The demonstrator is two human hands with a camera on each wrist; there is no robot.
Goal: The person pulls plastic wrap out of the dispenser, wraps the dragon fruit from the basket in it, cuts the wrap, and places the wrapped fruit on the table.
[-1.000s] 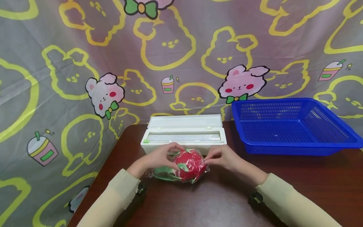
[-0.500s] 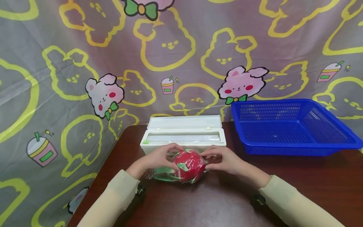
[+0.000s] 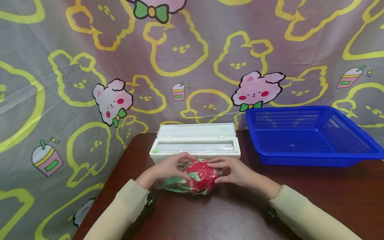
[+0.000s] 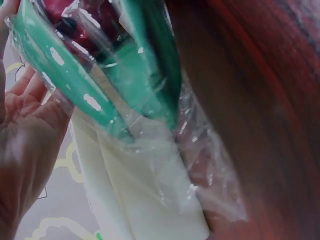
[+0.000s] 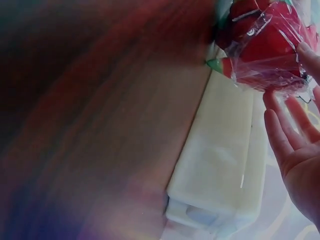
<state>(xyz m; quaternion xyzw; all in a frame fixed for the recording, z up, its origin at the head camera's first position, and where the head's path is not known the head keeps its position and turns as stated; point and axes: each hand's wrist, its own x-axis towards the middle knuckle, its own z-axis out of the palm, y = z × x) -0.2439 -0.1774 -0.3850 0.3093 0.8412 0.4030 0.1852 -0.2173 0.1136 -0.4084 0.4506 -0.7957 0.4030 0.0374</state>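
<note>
A red dragon fruit [image 3: 200, 180] with green leafy scales, wrapped in clear cling film, lies on the table in the middle of the head view. My left hand [image 3: 169, 167] grips its left part, thumb in front and fingers over the top. On its right end, my right hand [image 3: 237, 171] holds it with fingers above and thumb at the near side. In the left wrist view, long green scales [image 4: 55, 65] press against the film, and loose cling film [image 4: 215, 175] trails past their tips. The right wrist view shows bunched film around the fruit's red end [image 5: 270, 47].
Right behind the fruit stands a white cling film box [image 3: 156, 156], lid [image 3: 196, 130] raised, with a film roll [image 3: 195, 147] inside. A blue plastic basket [image 3: 309, 160] sits at the back right. Patterned cloth [image 3: 198, 56] hangs behind the dark wooden table [image 3: 228, 213].
My right hand has let go of its pinch on the film at the right end, spread its fingers and moved left onto the fruit. My left hand has kept its grip.
</note>
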